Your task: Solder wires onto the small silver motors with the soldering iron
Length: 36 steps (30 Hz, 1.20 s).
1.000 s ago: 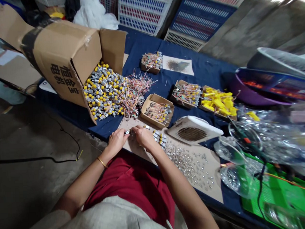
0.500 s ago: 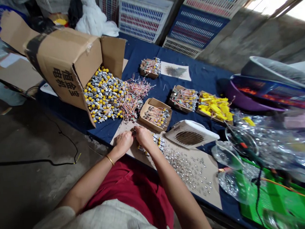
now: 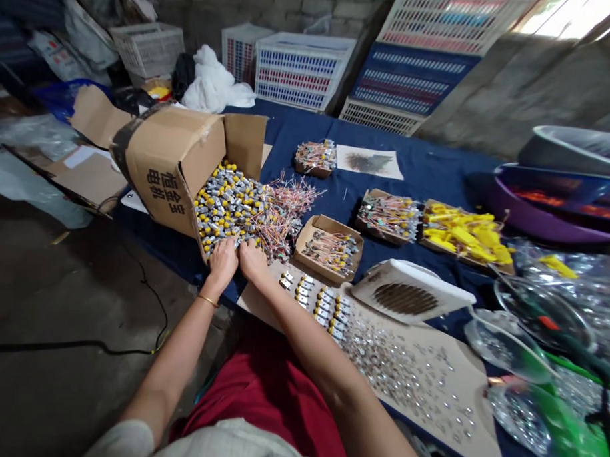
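Observation:
Both my hands are at the near edge of a heap of small motors point(image 3: 228, 198), silver with yellow ends, spilling from a tipped cardboard box point(image 3: 158, 173). My left hand point(image 3: 223, 263) has its fingers curled at the motors; what they hold is hidden. Close beside it, my right hand point(image 3: 253, 260) is also curled, its fingertips hidden against the heap. Right of my right hand, short rows of motors point(image 3: 320, 304) lie on a cardboard sheet point(image 3: 441, 410). Many small metal pieces point(image 3: 389, 359) are scattered beyond the rows. Red and white wires point(image 3: 289, 206) tangle beside the heap.
Small boxes of wired motors point(image 3: 330, 247) stand behind the sheet, near a white speaker-like housing point(image 3: 412, 291) and a box of yellow parts point(image 3: 465, 233). A purple basin point(image 3: 549, 213) and clear bowls point(image 3: 516, 414) are at the right. Plastic crates point(image 3: 304, 68) line the back.
Both hands have moved left and away from me, from above the cardboard sheet to the motor heap. The rows of motors are now uncovered, and the view has tilted up.

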### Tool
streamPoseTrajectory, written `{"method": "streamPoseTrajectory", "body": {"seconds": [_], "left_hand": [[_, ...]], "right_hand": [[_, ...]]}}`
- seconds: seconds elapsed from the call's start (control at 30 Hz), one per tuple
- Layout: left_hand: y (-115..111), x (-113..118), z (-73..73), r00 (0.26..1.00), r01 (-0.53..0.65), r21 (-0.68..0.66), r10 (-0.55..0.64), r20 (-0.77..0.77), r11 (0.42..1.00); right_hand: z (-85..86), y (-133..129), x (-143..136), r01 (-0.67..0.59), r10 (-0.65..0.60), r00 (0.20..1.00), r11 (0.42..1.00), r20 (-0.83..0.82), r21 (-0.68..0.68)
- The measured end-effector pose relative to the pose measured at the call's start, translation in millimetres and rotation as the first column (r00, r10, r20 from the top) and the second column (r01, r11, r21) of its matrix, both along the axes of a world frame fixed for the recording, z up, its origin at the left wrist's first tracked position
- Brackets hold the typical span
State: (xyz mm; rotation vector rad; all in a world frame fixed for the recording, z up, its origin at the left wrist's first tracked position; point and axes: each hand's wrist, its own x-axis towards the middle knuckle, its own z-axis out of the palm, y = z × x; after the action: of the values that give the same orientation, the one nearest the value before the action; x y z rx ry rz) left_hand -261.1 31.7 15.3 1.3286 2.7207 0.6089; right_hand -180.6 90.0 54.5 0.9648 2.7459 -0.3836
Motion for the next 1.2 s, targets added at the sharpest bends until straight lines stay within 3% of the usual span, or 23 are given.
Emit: {"method": "streamPoseTrajectory", "body": {"seconds": [0.13, 0.27, 0.33, 0.4, 0.47, 0.5, 0.57, 0.7, 0.77, 0.9, 1.2], "left_hand": [[-15, 2, -7.5, 0.997, -0.021, 0.144, 0.009, 0.080, 0.989], [-47, 15, -19.6, 0.941, 0.007, 0.217, -0.079, 0.329, 0.976], [-61, 29, -23.5, 0.845, 0.084, 0.172, -0.162, 0.510, 0.982], [-67, 44, -23.5, 0.707, 0.239, 0.127, -0.262, 0.656, 0.963], [-63, 57, -20.5, 0.605, 0.393, 0.094, -0.334, 0.722, 0.915], [-59, 61, -18.4, 0.593, 0.443, 0.073, -0.353, 0.724, 0.894], [-49, 67, -14.6, 0.636, 0.471, 0.027, -0.360, 0.683, 0.882], [-41, 68, -12.5, 0.814, 0.372, -0.014, -0.319, 0.486, 0.928], [-46, 68, -14.4, 0.820, 0.395, 0.034, -0.369, 0.437, 0.918], [-54, 74, -21.1, 0.763, 0.505, 0.118, -0.506, 0.403, 0.855], [-27, 110, -29.8, 0.876, 0.397, -0.022, -0.372, 0.307, 0.917]], "right_hand": [[-2.9, 0, 5, 0.021, -0.019, 0.996, 0.999, -0.084, 0.024], [-7.0, -7, 45, 0.052, -0.049, 0.990, 0.998, -0.133, 0.020], [-9.8, -12, 74, 0.076, -0.074, 0.989, 0.997, -0.132, 0.013], [-13.4, -18, 103, 0.094, -0.093, 0.990, 0.996, -0.104, 0.004], [-17.7, -23, 125, 0.121, -0.121, 0.991, 0.993, -0.048, -0.005], [-20.1, -26, 133, 0.135, -0.136, 0.990, 0.991, -0.025, -0.007], [-24.9, -30, 140, 0.162, -0.162, 0.987, 0.987, -0.004, -0.004], [-31.2, -31, 142, 0.187, -0.187, 0.982, 0.982, -0.008, 0.015], [-32.2, -31, 144, 0.188, -0.188, 0.982, 0.982, 0.000, 0.024], [-31.0, -29, 147, 0.171, -0.171, 0.985, 0.985, 0.031, 0.027], [-24.1, -14, 144, 0.170, -0.175, 0.983, 0.982, 0.061, 0.086]]}}
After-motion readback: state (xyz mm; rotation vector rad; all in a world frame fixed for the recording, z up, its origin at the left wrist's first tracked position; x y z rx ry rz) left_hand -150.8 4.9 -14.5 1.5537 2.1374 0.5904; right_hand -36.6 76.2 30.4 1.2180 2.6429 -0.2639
